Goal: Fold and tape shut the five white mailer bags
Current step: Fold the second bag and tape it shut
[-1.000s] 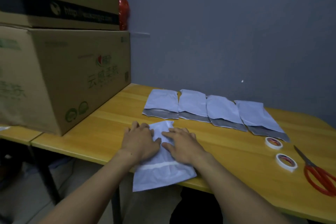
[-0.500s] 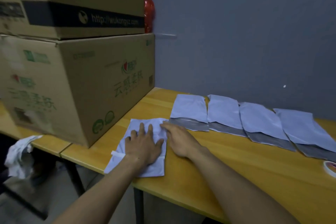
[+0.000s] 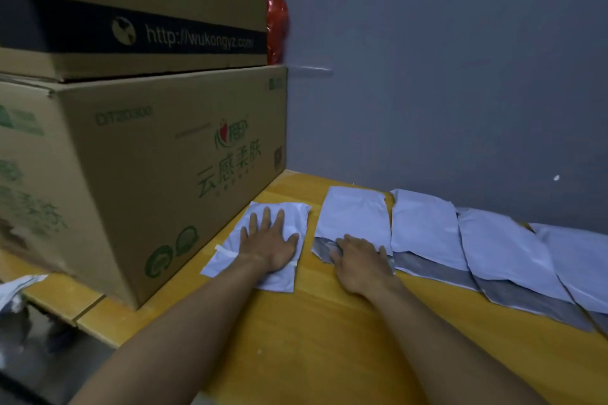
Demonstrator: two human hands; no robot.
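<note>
Pressing the left hand (image 3: 269, 248) flat, fingers spread, on the folded mailer bag (image 3: 297, 220). Resting the right hand (image 3: 362, 265), fingers loosely straight, on the next bag (image 3: 353, 214), at its grey flap (image 3: 320, 248). Three more bags (image 3: 493, 246) further right.

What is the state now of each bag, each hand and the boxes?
Folded bag: folded over, tape strip across it, lying flat.
Bag next to it: unfolded, grey flap showing, no tape seen.
Three further bags: unfolded, grey flaps showing, side by side in a row.
Left hand: flat, fingers spread, presses the folded bag.
Right hand: rests on the next bag's grey flap.
Cardboard boxes: stacked, one on the other.
</note>
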